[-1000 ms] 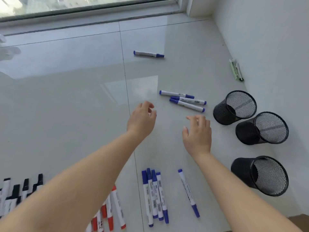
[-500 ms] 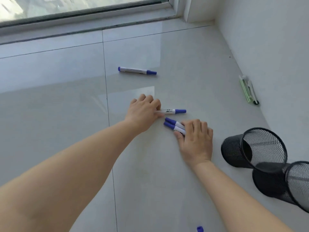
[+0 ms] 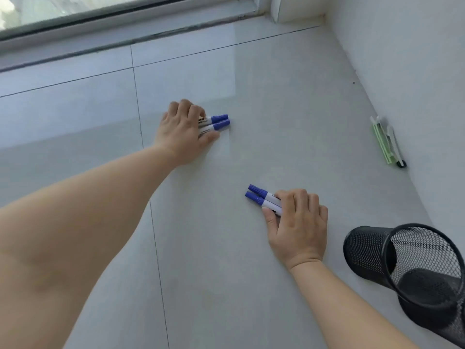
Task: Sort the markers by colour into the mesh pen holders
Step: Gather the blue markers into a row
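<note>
Floor (image 3: 226, 285): pale glossy tiles, thin dark joints.
On it: mesh pen holder (image 3: 370, 250) lying sideways, right; green clip-like item (image 3: 383, 143) beside the wall.

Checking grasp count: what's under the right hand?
Two blue-capped markers lie side by side under the right hand, caps poking out left. Their barrels' far ends are covered, as is anything else beneath.

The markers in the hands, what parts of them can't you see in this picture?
Head view only:
- Left hand covers the barrels of its two blue-capped markers; only the cap ends show.
- Right hand hides the rear ends of its two markers.
- Barrel print is too small to read.
- Mesh pen holder: cut off by the right edge.
</note>
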Demonstrator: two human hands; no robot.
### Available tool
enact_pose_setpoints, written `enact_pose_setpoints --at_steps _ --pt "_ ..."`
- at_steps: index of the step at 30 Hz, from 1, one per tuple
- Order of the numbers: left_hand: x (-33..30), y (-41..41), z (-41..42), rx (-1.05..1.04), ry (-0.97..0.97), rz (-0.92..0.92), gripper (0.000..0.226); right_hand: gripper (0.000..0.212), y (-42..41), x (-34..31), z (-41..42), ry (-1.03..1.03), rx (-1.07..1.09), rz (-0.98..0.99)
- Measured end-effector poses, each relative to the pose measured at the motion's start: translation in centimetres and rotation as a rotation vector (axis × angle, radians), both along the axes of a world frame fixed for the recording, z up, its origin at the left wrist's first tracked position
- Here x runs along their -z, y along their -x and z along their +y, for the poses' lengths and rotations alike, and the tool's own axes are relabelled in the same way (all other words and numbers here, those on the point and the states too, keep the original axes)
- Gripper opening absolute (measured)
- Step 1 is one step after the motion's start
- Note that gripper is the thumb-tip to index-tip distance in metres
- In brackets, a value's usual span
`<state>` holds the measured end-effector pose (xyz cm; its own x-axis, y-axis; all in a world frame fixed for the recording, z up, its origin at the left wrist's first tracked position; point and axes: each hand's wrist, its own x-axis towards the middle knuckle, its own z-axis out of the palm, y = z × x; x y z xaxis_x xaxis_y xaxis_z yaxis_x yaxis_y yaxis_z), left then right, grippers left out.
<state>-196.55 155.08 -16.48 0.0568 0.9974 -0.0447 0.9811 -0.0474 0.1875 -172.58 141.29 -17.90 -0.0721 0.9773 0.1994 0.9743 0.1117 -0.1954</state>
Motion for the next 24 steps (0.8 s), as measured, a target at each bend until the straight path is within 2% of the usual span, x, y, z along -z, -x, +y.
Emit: enact_pose_setpoints --at_steps 6,10,12,16,20,22,24 --pt "1.0 -0.8 -1.4 -0.137 -0.038 -0.026 0.044 0.032 -0.1 -0.1 0.2 -0.006 -0.001 0.008" --pt "0.6 -1.7 -5.8 -0.199 -0.027 -0.001 0.033 0.026 -0.2 0.0 0.1 0.006 -0.018 0.011" --pt "0.1 -1.9 -9.1 -0.218 0.047 0.020 0.030 0.029 0.2 -0.4 0.2 0.110 -0.025 -0.011" --pt "-1.7 -2.1 -17.6 -0.380 0.287 -0.049 0.020 0.029 1.4 -1.7 -1.4 0.356 -0.098 -0.146" --pt "-3.9 -3.5 -26.5 -0.430 0.365 -0.106 0.021 0.023 1.3 -4.1 -6.5 0.617 -0.025 0.064" --pt "-5.0 -4.4 -30.6 -0.465 0.337 -0.158 0.022 0.022 0.2 -5.7 -8.9 0.626 0.045 0.181" --pt "-5.7 -5.4 -34.4 -0.517 0.329 -0.251 0.023 0.022 -1.3 -7.3 -11.5 0.549 0.092 0.254"
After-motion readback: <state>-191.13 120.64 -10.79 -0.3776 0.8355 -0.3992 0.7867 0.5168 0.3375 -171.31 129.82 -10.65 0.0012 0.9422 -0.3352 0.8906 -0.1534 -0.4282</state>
